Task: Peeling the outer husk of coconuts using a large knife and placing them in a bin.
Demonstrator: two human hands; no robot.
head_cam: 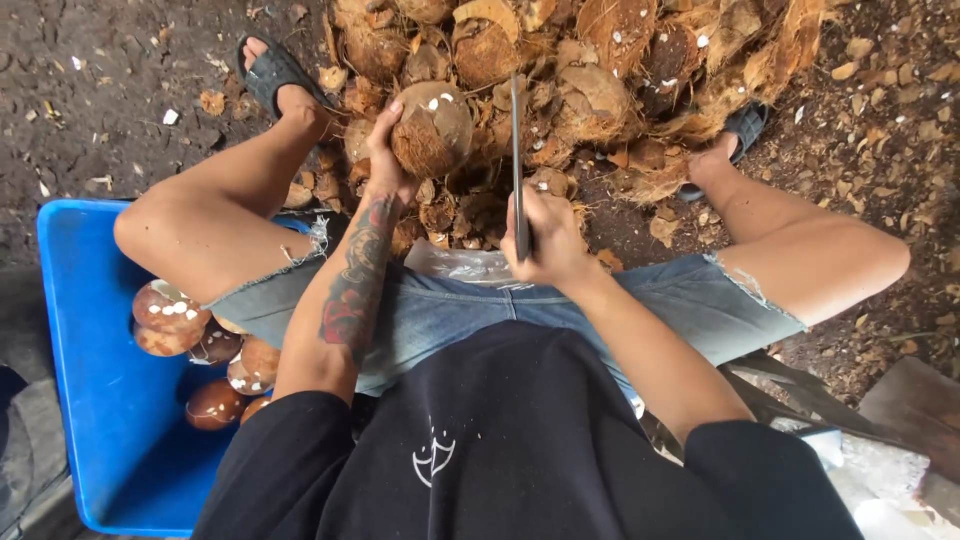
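Brown coconut [432, 130], partly husked, gripped in left hand [385, 150]. Right hand [545, 240] clamped on long knife [517, 150], blade just right of coconut. Cleaned coconuts [200, 350] sit in blue tub [90, 400] behind left hand; husk pile [620, 70] ahead, unfinished.

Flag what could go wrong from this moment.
The raised blade stands close beside the left hand gripping the coconut, so a stray chop could cut the fingers. A glancing blow off the round shell could swing toward the bare knees. Loose husks underfoot may let sandals slip.
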